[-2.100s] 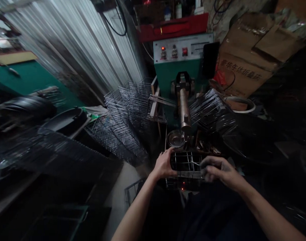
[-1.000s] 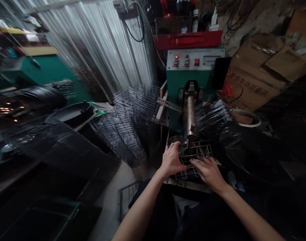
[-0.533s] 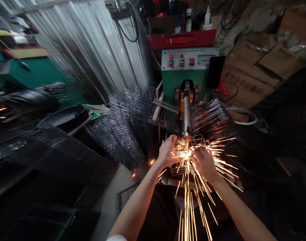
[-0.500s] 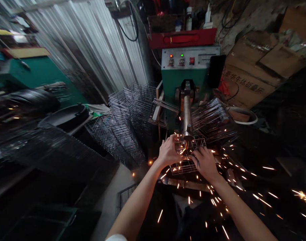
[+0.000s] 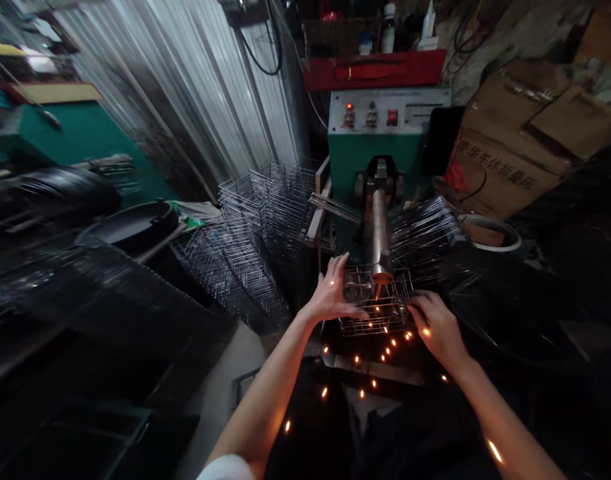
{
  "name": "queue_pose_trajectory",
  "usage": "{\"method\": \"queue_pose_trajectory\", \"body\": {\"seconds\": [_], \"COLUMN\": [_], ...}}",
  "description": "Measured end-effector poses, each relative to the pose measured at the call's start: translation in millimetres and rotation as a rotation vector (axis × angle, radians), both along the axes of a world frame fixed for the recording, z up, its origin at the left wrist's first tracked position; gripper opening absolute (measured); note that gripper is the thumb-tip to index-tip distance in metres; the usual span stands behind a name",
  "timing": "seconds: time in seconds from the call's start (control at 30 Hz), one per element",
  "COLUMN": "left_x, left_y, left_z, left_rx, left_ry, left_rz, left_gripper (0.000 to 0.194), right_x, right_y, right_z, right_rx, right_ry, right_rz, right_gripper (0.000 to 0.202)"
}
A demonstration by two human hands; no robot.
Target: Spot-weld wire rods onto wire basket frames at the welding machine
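A small wire basket [image 5: 368, 325] sits under the steel electrode arm [image 5: 380, 233] of a green spot welder [image 5: 345, 157]. The electrode tip reaches down inside its wires. My left hand [image 5: 330, 297] grips the basket's left side, thumb along the near edge and fingers up the side. Closed at the right edge, my right hand [image 5: 438, 327] has its fingertips on the wires; its thumb is hidden. A few orange sparks drop below the basket and past both forearms.
Stacked wire mesh panels [image 5: 250, 233] stand left of the welder. Bundled wire pieces [image 5: 425, 227] lie to its right, beside a round tub [image 5: 510, 241] and a cardboard box [image 5: 505, 147]. A red tray [image 5: 375, 70] sits on top of the machine.
The heavy spray of sparks has thinned to a few. The green lamp has gone dark. My right hand has moved right, from the basket's near middle to its right edge; my left hand has shifted slightly left.
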State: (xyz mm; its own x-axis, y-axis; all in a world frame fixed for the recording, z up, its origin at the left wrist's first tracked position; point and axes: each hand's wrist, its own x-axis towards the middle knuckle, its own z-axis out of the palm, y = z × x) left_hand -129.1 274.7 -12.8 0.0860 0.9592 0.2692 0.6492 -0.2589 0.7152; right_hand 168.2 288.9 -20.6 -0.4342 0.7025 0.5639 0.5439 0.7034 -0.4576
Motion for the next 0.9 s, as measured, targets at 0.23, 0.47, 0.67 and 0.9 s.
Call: {"method": "queue_pose_trajectory", "body": {"seconds": [0.23,0.47,0.67,0.9], "left_x": [-27.0,-17.6,-17.8,36.5], "left_y": [-18.0,-28.1,-101.6,-105.1], "left_z": [-121.9,-133.2,-85.4,-19.3], "left_rx": [-0.275,-0.304,-0.149,-0.264], "left_ry": [-0.536,-0.651,-0.19,0.325], "left_rz": [-0.127,-0.003,-0.023,0.021], "left_gripper": [0.158,0.136,0.119,0.14], "right_x": [62.1,55.9,62.9,-0.4], "right_y": [-37.3,-61.3,-95.6,-99.9], "right_z": [-6.1,6.2,50.7,40.1], "right_rx": [-0.293,-0.641,-0.629,-0.449], "right_ry": [0.193,0.565,0.192,-0.165], "right_rz": [-0.253,-0.199,0.162,0.46], "right_gripper": [0.031,0.04,0.037,0.02]}}
